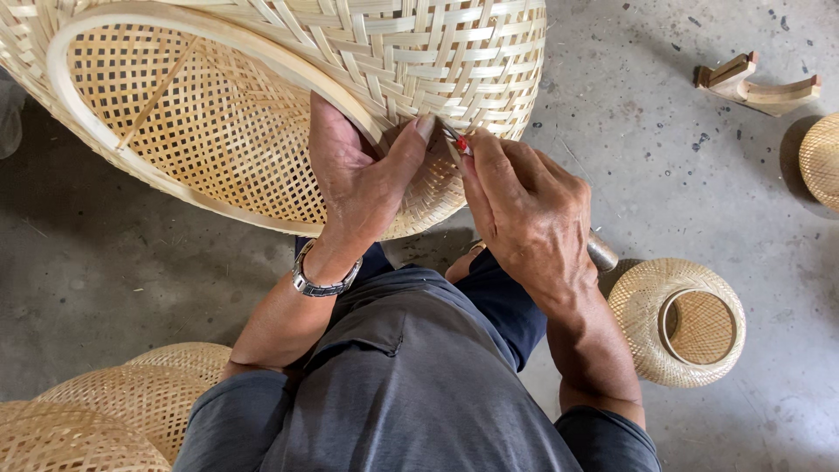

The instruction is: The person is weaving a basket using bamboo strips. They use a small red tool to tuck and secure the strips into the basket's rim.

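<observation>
Head view: a large woven bamboo basket (262,96) is tipped on its side above the person's lap, its open mouth and pale hoop rim facing the camera. The left hand (354,179) is clasped over the rim, thumb pressed on the outer weave, grasping the basket. The right hand (524,210) is clenched round a small tool with a red part (461,145), its tip touching the weave just beside the left thumb (the blade itself is too small to make out).

The basket looks light and springy rather than stiff; the thin strips would likely crack if pinched, so the hoop rim seems the soundest place to hold.

On the concrete floor (664,166) a small round basket (677,322) sits near the right elbow, more woven pieces (105,411) crowd the lower left, and a wooden piece (756,83) lies well apart at upper right. Open floor lies mostly to the right.
</observation>
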